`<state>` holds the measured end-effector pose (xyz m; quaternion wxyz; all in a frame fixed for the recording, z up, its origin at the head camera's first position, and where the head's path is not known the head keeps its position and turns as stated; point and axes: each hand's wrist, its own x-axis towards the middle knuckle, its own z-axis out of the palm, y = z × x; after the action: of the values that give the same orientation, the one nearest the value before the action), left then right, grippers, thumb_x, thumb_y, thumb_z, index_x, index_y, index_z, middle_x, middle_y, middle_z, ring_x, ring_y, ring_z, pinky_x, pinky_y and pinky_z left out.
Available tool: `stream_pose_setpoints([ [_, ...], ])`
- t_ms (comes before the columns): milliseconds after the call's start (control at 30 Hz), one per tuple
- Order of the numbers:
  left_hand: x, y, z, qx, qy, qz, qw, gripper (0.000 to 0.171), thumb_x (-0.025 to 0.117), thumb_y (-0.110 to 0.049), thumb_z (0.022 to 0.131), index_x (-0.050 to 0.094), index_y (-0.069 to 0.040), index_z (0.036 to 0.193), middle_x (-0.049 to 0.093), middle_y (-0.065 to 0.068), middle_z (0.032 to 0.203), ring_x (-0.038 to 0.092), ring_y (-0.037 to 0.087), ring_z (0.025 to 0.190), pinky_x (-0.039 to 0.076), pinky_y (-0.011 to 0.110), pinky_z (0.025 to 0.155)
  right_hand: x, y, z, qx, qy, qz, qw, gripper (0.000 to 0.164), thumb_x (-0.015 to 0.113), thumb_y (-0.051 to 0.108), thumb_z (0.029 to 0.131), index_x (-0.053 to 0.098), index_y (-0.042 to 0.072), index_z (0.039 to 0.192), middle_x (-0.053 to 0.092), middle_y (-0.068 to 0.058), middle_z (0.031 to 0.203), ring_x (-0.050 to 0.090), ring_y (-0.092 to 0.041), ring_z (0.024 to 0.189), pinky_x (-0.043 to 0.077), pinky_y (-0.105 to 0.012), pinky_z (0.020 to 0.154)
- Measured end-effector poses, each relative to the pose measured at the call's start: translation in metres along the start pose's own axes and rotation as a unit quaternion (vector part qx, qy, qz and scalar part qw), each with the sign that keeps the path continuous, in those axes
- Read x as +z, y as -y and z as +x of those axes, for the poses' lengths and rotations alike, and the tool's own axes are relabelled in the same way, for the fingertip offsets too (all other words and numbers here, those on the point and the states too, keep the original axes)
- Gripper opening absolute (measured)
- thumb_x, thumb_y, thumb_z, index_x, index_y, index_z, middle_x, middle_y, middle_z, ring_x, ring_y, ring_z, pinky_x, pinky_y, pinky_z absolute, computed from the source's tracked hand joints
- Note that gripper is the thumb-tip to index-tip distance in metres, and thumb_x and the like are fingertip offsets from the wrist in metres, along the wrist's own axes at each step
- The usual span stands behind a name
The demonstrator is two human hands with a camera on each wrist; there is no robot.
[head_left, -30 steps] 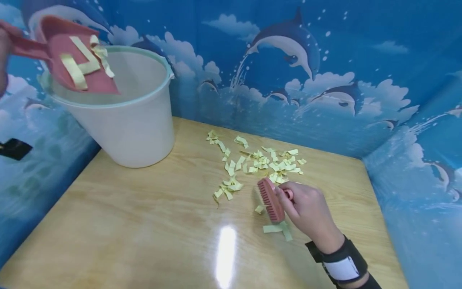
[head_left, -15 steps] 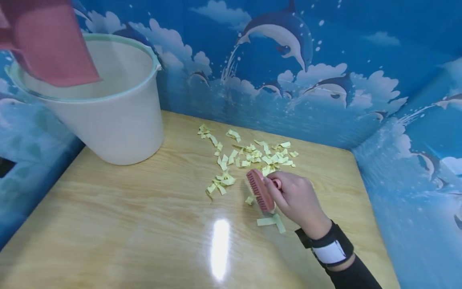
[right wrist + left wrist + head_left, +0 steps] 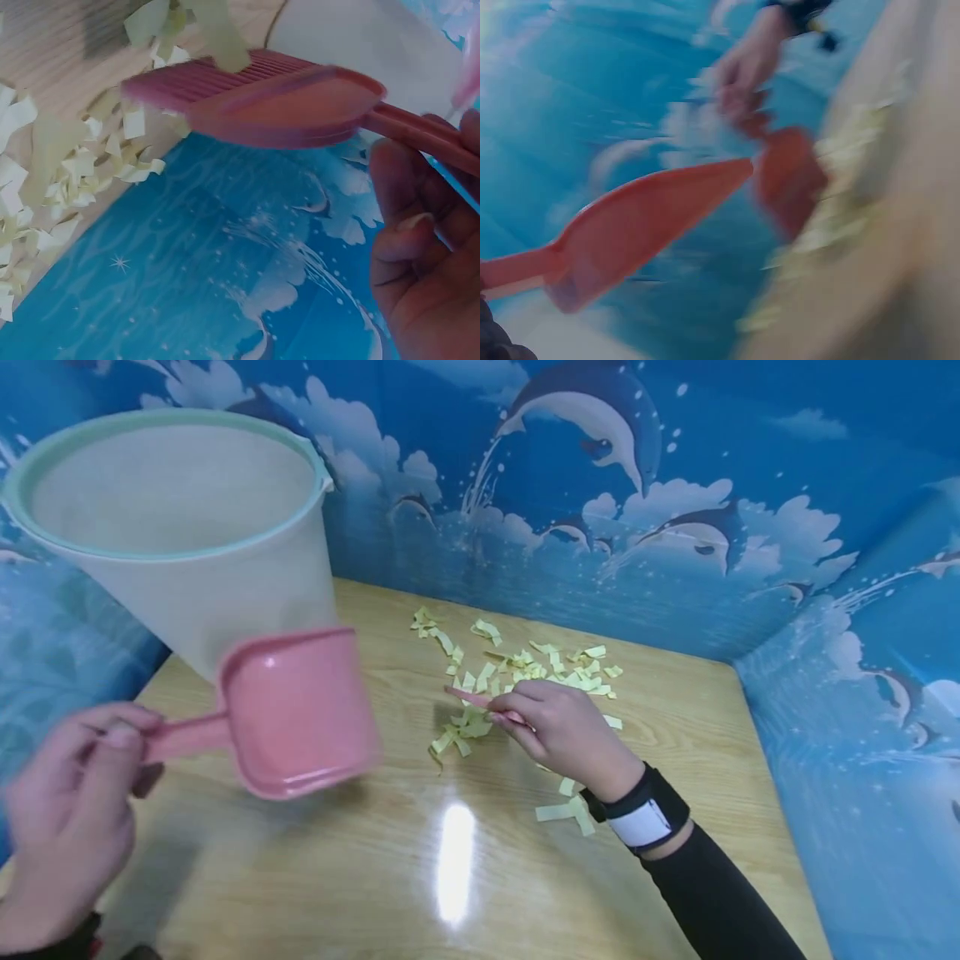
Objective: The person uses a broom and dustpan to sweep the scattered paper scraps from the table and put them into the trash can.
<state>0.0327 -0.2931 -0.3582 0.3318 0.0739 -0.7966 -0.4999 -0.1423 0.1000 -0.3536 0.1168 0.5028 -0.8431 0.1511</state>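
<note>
My left hand (image 3: 78, 818) grips the handle of a pink dustpan (image 3: 300, 714), held above the table in front of the bucket; its pan shows no paper in it. With my right hand (image 3: 566, 731) I hold a small pink brush (image 3: 468, 697) by its handle, over the near left part of the yellow paper scraps (image 3: 551, 672). In the right wrist view the brush (image 3: 281, 105) shows its bristles toward the scraps (image 3: 82, 176). The left wrist view is blurred, with the dustpan (image 3: 641, 225) in front of the brush (image 3: 787, 180).
A tall white bucket (image 3: 225, 593) with a green rim stands at the back left of the wooden table (image 3: 337, 877). Two pale strips (image 3: 566, 812) lie apart, near my right wrist. A blue dolphin-print curtain (image 3: 525, 585) borders the table at the back and sides.
The dustpan, first holding paper strips over the bucket, tipped there and has come down to the right, bare. My right hand has moved the brush left and away from me, turning it.
</note>
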Motion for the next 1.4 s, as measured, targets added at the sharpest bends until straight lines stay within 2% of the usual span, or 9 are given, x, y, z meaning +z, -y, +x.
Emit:
stream_pose_setpoints([
  [67, 0.016, 0.010, -0.024, -0.013, 0.054, -0.017, 0.9983, 0.020, 0.044, -0.001, 0.105, 0.063, 0.004, 0.108, 0.058, -0.004, 0.076, 0.046, 0.006, 0.056, 0.038, 0.018, 0.048, 0.005, -0.003, 0.002, 0.003, 0.020, -0.002, 1.000, 0.014, 0.065, 0.026, 0.098, 0.074, 0.017, 0.105, 0.063, 0.006, 0.086, 0.062, -0.011, 0.075, 0.053, -0.032, 0.068],
  [167, 0.039, 0.025, -0.046, -0.064, 0.120, 0.036, 0.9900, 0.020, 0.042, -0.007, 0.107, 0.062, -0.005, 0.109, 0.048, -0.002, 0.068, 0.040, 0.009, 0.053, 0.032, 0.027, 0.045, 0.014, -0.005, 0.004, 0.008, 0.045, 0.000, 0.999, 0.014, 0.064, 0.025, 0.099, 0.075, 0.018, 0.104, 0.061, 0.006, 0.085, 0.062, -0.012, 0.077, 0.054, -0.033, 0.069],
  [400, 0.066, 0.052, -0.072, -0.127, 0.138, 0.004, 0.9822, 0.022, 0.043, -0.009, 0.107, 0.063, -0.003, 0.111, 0.049, 0.000, 0.070, 0.035, 0.011, 0.049, 0.032, 0.030, 0.044, 0.015, 0.004, 0.002, -0.008, 0.047, 0.053, 0.997, 0.016, 0.060, 0.026, 0.101, 0.072, 0.018, 0.105, 0.068, 0.006, 0.091, 0.063, -0.008, 0.077, 0.053, -0.031, 0.070],
  [633, 0.067, 0.060, -0.074, -0.160, 0.153, 0.009, 0.9752, 0.025, 0.041, -0.016, 0.108, 0.061, -0.003, 0.114, 0.043, 0.001, 0.065, 0.035, 0.014, 0.048, 0.032, 0.031, 0.044, -0.001, 0.010, 0.001, 0.005, -0.012, 0.028, 1.000, 0.013, 0.063, 0.024, 0.099, 0.071, 0.015, 0.104, 0.066, 0.004, 0.085, 0.056, -0.008, 0.067, 0.050, -0.031, 0.061],
  [767, 0.062, 0.061, -0.070, -0.168, 0.162, 0.040, 0.9716, 0.028, 0.040, -0.022, 0.109, 0.062, -0.006, 0.113, 0.044, 0.003, 0.066, 0.035, 0.016, 0.050, 0.032, 0.032, 0.046, 0.008, 0.010, 0.002, 0.041, -0.001, -0.012, 0.999, 0.015, 0.061, 0.026, 0.099, 0.070, 0.014, 0.096, 0.066, 0.003, 0.080, 0.060, -0.010, 0.065, 0.053, -0.033, 0.059],
  [900, 0.060, 0.058, -0.068, -0.170, 0.166, 0.049, 0.9701, 0.028, 0.040, -0.022, 0.109, 0.063, -0.006, 0.112, 0.043, 0.001, 0.065, 0.036, 0.017, 0.051, 0.032, 0.032, 0.047, 0.026, 0.018, 0.005, 0.062, -0.002, -0.053, 0.997, 0.026, 0.056, 0.025, 0.101, 0.057, 0.016, 0.076, 0.052, 0.007, 0.062, 0.053, -0.008, 0.053, 0.047, -0.032, 0.047],
  [1000, 0.064, 0.058, -0.070, -0.160, 0.163, 0.033, 0.9731, 0.024, 0.044, -0.016, 0.107, 0.065, -0.005, 0.110, 0.041, -0.002, 0.065, 0.036, 0.014, 0.051, 0.033, 0.031, 0.048, 0.038, 0.030, 0.012, 0.052, -0.012, -0.063, 0.997, 0.030, 0.052, 0.022, 0.101, 0.049, 0.017, 0.071, 0.040, 0.008, 0.058, 0.041, -0.006, 0.047, 0.039, -0.027, 0.042],
  [1200, 0.076, 0.060, -0.078, -0.154, 0.147, 0.011, 0.9770, 0.020, 0.048, -0.011, 0.106, 0.067, -0.007, 0.108, 0.035, -0.007, 0.063, 0.033, 0.007, 0.048, 0.032, 0.029, 0.044, 0.054, 0.058, 0.033, 0.018, -0.028, -0.055, 0.998, 0.027, 0.051, 0.021, 0.099, 0.052, 0.018, 0.072, 0.042, 0.010, 0.057, 0.039, -0.003, 0.048, 0.037, -0.023, 0.042],
  [1400, 0.080, 0.063, -0.081, -0.158, 0.163, 0.007, 0.9739, 0.021, 0.046, -0.014, 0.107, 0.065, -0.008, 0.112, 0.037, -0.004, 0.063, 0.034, 0.009, 0.048, 0.035, 0.029, 0.045, 0.056, 0.079, 0.047, -0.003, -0.030, -0.014, 0.999, 0.028, 0.053, 0.022, 0.099, 0.053, 0.018, 0.072, 0.041, 0.011, 0.057, 0.038, -0.001, 0.048, 0.032, -0.019, 0.043],
])
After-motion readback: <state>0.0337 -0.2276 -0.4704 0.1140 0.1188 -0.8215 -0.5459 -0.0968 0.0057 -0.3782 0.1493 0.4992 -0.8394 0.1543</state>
